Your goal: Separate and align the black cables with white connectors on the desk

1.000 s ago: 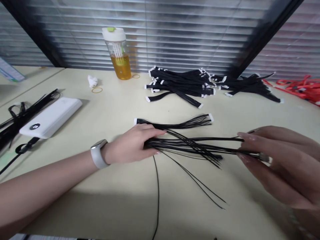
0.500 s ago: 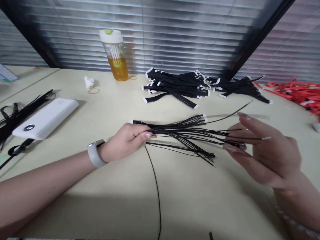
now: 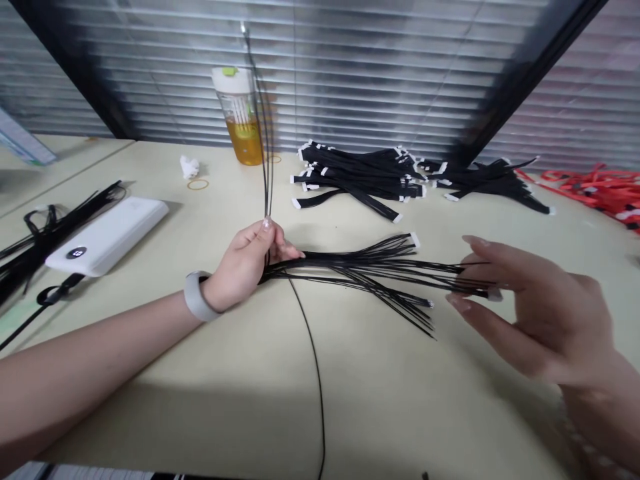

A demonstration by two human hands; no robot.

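My left hand (image 3: 247, 261), with a grey watch on the wrist, grips one end of a fan of thin black wires (image 3: 360, 273) lying on the beige table (image 3: 250, 373). From this fist two wires (image 3: 264, 120) stick straight up, past the bottle. At the wires' far ends is my right hand (image 3: 530, 313), its fingers spread, with the fingertips touching the tips of a few strands. A single black wire (image 3: 313, 360) runs from the left hand toward the near table edge.
A heap of black cable bundles with white connectors (image 3: 370, 177) lies at the back, beside more bundles (image 3: 495, 180) and red cables (image 3: 595, 187). A bottle of amber liquid (image 3: 243, 117), a rubber band (image 3: 198, 184), a white power bank (image 3: 107, 235) and black straps (image 3: 45, 233) are on the left.
My left hand has turned and lifted two wires, which now point straight up. My right hand let go of the long strand that it drew out and rests at the wire tips.
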